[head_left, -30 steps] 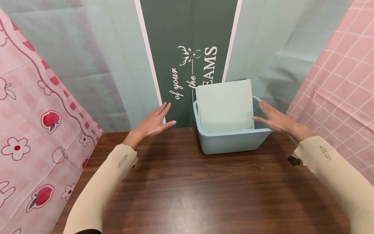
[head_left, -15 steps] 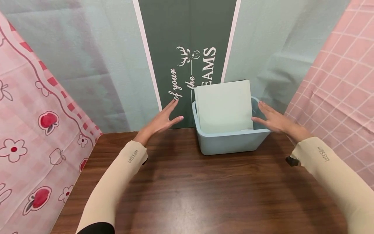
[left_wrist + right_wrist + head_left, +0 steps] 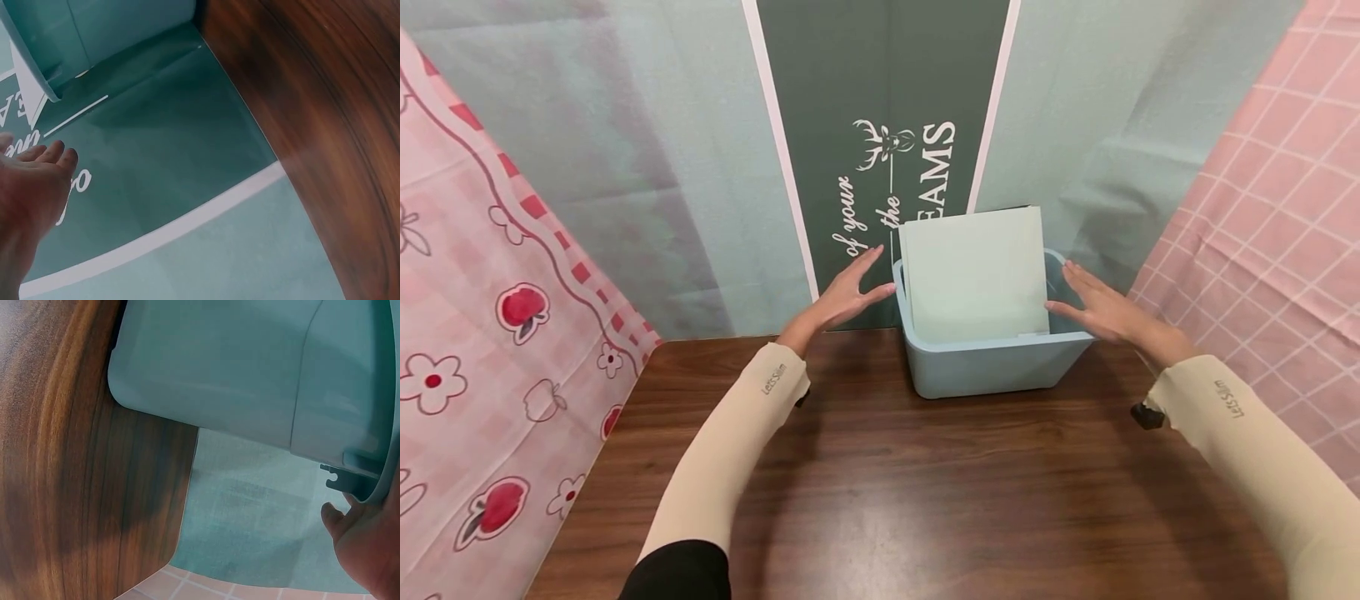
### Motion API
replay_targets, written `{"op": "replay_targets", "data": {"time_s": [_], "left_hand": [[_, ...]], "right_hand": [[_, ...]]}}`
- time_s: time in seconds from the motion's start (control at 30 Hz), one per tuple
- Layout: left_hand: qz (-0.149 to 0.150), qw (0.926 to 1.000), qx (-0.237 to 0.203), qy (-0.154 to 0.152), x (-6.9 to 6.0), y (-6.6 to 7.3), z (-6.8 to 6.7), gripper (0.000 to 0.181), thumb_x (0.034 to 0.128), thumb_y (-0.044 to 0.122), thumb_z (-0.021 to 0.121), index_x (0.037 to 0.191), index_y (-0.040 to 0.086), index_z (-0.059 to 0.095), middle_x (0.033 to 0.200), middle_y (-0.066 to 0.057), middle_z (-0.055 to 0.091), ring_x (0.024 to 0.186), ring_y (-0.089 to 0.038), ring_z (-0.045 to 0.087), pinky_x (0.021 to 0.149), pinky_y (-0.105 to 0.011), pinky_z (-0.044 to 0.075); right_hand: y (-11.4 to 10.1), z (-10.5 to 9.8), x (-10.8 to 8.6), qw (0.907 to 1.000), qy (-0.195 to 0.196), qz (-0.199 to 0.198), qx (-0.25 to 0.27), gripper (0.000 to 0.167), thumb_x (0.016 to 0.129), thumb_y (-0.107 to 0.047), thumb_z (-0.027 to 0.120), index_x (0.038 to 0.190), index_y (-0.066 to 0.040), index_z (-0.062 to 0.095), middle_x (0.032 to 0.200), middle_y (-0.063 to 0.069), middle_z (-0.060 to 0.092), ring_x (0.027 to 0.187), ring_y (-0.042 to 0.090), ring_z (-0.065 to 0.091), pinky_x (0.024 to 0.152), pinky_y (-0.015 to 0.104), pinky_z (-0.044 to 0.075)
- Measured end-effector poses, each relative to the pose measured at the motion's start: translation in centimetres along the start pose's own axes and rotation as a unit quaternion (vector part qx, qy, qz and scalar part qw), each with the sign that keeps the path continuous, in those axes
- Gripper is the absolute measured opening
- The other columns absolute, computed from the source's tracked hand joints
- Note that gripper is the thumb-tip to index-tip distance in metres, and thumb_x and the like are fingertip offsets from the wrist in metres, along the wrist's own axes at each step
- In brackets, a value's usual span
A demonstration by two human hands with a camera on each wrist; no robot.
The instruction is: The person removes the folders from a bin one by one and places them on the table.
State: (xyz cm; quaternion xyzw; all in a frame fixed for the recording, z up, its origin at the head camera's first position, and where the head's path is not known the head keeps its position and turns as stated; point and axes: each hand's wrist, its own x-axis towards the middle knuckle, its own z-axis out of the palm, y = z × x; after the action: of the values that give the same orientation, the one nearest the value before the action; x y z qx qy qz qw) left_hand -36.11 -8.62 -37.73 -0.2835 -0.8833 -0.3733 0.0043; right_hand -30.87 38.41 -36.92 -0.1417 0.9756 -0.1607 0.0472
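Note:
A light blue plastic bin [image 3: 1000, 371] stands at the back of the table. Inside it, pale flat square panels [image 3: 973, 275] lean upright and rise above the rim. My left hand [image 3: 847, 298] is just left of the bin, thumb spread and fingers extended; the thumb tip comes close to the left rim. At the right rim is my right hand [image 3: 1108, 308], its thumb over the bin's inside and its fingers reaching along the rim. In the right wrist view, fingertips [image 3: 332, 515] show below the rim's edge; the rest of that contact is hidden.
The brown wooden table [image 3: 880, 492] spreads in front of the bin. A green-grey printed curtain [image 3: 880, 67] hangs behind, a pink fruit-pattern cloth [image 3: 520, 308] on the left and a pink checked cloth [image 3: 1262, 250] on the right.
My left hand has moved rightward from over the table's back edge to beside the bin's left rim. The right hand and the bin have stayed in place.

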Motion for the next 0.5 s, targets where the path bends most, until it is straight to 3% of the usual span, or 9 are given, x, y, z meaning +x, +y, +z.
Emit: {"op": "replay_targets", "data": {"time_s": [0.17,0.5], "left_hand": [[-0.001,1.0,-0.008,0.001,1.0,0.4,0.6,0.085,0.1021,0.048,0.06,0.171,0.019,0.02,0.177,-0.013,0.018,0.163,-0.029,0.018,0.129,-0.058,0.021],[-0.027,0.9991,-0.03,-0.007,2.8,1.2,1.4,0.086,0.1017,0.053,0.061,0.172,0.023,0.019,0.177,-0.007,0.018,0.163,-0.025,0.018,0.13,-0.054,0.02]], "right_hand": [[0.2,0.0,-0.1,1.0,0.002,0.002,0.002,0.097,0.108,-0.059,0.048,0.168,-0.001,0.0,0.177,0.017,-0.01,0.163,0.042,-0.003,0.126,0.069,0.008],[0.2,0.2,-0.2,0.9999,0.008,0.0,0.006,0.097,0.108,-0.059,0.048,0.169,-0.001,0.0,0.177,0.017,-0.009,0.163,0.043,-0.001,0.126,0.068,0.008]]}}
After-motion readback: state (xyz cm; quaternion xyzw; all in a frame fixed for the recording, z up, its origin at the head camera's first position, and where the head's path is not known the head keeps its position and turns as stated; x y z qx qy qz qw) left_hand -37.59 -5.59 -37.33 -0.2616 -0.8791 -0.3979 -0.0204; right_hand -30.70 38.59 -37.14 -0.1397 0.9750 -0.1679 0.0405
